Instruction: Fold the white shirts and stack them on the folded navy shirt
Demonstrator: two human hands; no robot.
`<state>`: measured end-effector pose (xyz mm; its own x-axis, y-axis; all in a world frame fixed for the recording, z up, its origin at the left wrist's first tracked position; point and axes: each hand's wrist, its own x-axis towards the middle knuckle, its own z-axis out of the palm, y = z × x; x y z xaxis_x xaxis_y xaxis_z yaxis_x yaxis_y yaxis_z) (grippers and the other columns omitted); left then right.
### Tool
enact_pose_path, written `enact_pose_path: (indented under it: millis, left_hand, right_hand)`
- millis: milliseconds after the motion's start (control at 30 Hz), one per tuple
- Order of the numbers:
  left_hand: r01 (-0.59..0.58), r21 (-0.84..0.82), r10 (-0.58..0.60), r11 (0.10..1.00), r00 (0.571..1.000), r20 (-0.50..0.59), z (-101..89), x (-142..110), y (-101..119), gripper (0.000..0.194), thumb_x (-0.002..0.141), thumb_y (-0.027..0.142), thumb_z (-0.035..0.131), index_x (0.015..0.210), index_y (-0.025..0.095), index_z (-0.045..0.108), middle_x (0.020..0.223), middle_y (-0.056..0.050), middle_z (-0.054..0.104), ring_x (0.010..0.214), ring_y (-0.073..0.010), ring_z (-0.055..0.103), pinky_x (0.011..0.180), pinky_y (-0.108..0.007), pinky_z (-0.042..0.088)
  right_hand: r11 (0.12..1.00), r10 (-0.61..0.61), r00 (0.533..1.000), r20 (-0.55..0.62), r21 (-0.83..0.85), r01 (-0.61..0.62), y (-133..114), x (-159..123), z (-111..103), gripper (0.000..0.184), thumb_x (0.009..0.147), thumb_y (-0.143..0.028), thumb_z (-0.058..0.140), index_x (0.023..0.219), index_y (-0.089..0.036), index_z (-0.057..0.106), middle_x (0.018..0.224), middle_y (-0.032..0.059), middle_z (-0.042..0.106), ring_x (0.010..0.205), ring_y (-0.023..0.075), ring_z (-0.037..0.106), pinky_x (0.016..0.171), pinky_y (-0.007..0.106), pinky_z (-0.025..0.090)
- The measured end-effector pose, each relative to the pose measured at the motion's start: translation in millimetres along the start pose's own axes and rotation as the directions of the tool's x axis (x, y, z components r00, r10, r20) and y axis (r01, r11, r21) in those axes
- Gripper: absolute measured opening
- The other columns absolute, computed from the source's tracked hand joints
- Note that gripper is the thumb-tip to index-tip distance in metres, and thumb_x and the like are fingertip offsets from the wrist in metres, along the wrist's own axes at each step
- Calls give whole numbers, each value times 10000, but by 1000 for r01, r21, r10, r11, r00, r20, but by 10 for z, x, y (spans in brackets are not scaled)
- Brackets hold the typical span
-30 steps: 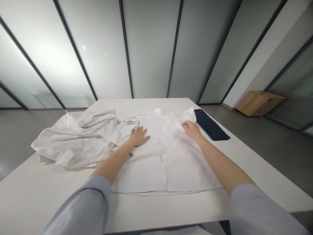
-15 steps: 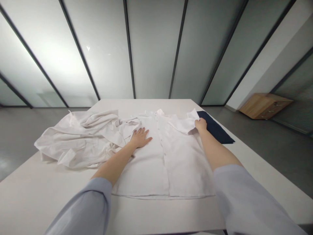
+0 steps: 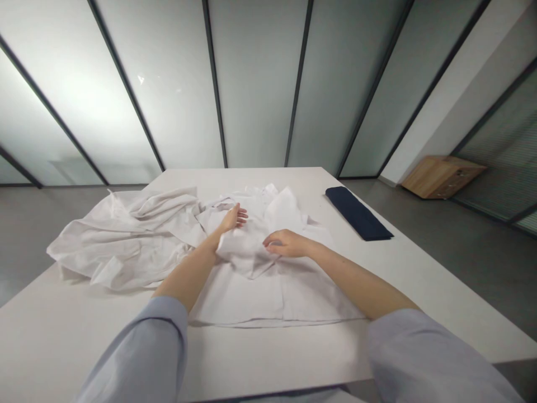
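A white button-front shirt (image 3: 251, 305) lies on the table, its hem toward me. Its right-hand sleeve (image 3: 243, 249) is folded across the front, the cuff end reaching my left wrist. My left hand (image 3: 235, 217) is turned on its side at the shirt's left part, fingers stretched out and holding nothing. Over the folded sleeve, my right hand (image 3: 287, 244) has loosely curved fingers with a gap between thumb and fingertips; no cloth shows gripped in it. Whether its fingertips touch the fabric is hard to see.
Crumpled white garments (image 3: 134, 240) lie heaped on the left, against the shirt. A folded dark navy cloth (image 3: 356, 212) rests near the right edge of the white table (image 3: 419, 296). A wooden cabinet (image 3: 440, 176) stands on the floor beyond, near frosted glass panels (image 3: 255, 84).
My right hand has moved left from the shirt's right side, and the sleeve it held now lies across the front. My left hand has turned from flat onto its side. The view shifted slightly.
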<state>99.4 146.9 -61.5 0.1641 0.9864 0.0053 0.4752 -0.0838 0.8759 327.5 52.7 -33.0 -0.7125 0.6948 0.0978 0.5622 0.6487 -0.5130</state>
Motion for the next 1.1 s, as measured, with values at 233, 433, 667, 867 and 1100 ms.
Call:
enact_pose_path:
  millis: [233, 433, 667, 867, 1100]
  left_hand:
    - [-78, 254, -1, 964, 955, 295, -211, -257, 17, 728, 659, 759, 556, 1108, 192, 636, 1181, -131, 655, 1050, -278, 619, 899, -354, 471]
    - [-278, 534, 60, 799, 919, 389, -174, -343, -83, 747, 761, 690, 490, 1313, 189, 513, 1465, -136, 440, 1354, -282, 389, 1114, -350, 259]
    - [-374, 628, 135, 682, 909, 394, -174, -512, -147, 773, 763, 725, 467, 1288, 158, 508, 1436, -150, 461, 1335, -291, 407, 1082, -365, 313]
    - [-402, 714, 41, 573, 884, 465, -163, -702, -106, 1104, 556, 819, 610, 1412, 155, 393, 1536, -189, 289, 1398, -353, 288, 1109, -435, 262]
    - [-183, 801, 160, 569, 981, 111, -208, -571, -52, 619, 891, 604, 395, 1345, 194, 489, 1368, -122, 522, 1260, -279, 474, 1042, -392, 361]
  right_hand:
    - [791, 438, 873, -217, -368, -488, 653, -92, 59, 573, 938, -501, 399, 1406, -178, 465, 1505, 162, 363, 1387, 337, 316, 1116, 519, 236]
    - [627, 625, 718, -307, -351, -695, 1209, -253, -134, 558, 968, -502, 276, 1397, -199, 465, 1517, 143, 345, 1381, 350, 306, 1090, 564, 230]
    - [512, 691, 590, -418, -293, -807, 1531, -234, -293, 529, 934, -479, 360, 1327, -170, 531, 1397, 164, 480, 1292, 335, 410, 1040, 499, 312]
    - [456, 676, 518, -524, -254, -853, 1636, -231, -334, 435, 938, -368, 372, 1268, -179, 583, 1289, 178, 552, 1167, 322, 511, 952, 459, 381]
    - [555, 449, 653, -610, -382, -739, 1378, -146, -261, 463, 905, -286, 419, 1328, -121, 511, 1400, 192, 468, 1294, 326, 381, 1057, 490, 263]
